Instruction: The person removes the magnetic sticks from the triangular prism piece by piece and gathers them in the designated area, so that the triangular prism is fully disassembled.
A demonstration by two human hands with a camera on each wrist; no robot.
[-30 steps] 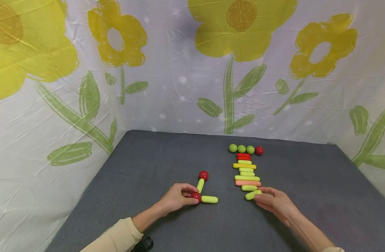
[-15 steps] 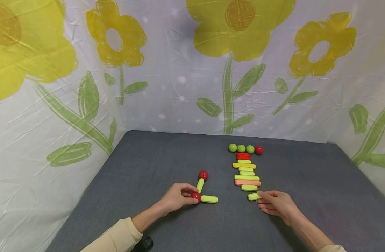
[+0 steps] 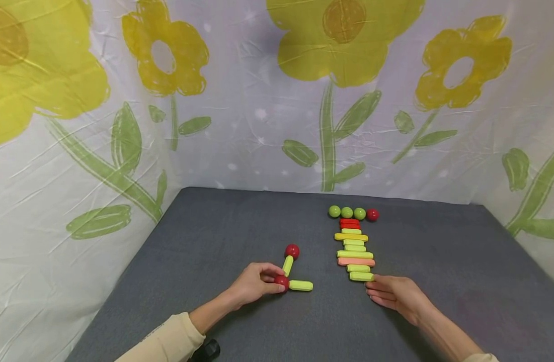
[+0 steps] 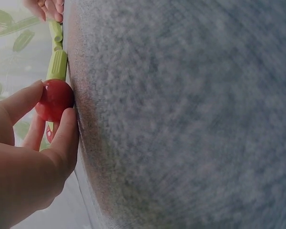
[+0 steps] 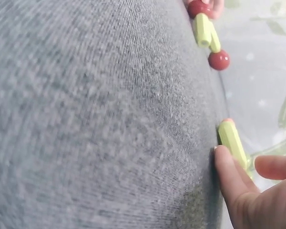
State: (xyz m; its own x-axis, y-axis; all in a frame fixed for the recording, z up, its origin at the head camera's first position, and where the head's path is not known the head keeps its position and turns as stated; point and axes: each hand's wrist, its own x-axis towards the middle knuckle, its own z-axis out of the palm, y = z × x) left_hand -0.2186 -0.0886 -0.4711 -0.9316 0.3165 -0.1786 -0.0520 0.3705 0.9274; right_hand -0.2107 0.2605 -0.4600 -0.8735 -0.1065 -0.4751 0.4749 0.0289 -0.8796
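My left hand holds a glossy red ball between thumb and fingers, close to the dark tabletop. Two yellow-green sticks join this ball: one stick points right, and another stick leads away to a second red ball. At the near end of a column of sticks, my right hand has its fingertips at the right end of a yellow-green stick. In the right wrist view, a gap shows between its thumb and fingers beside that stick.
Beyond lie more sticks in the column, including a salmon stick, a yellow stick and red sticks. Several green balls and a red ball line up behind them. A flowered cloth hangs around the table.
My right hand has turned the nearest yellow-green stick level and moved it up against the column's near end, and its grip has loosened. The left hand stays on the red ball.
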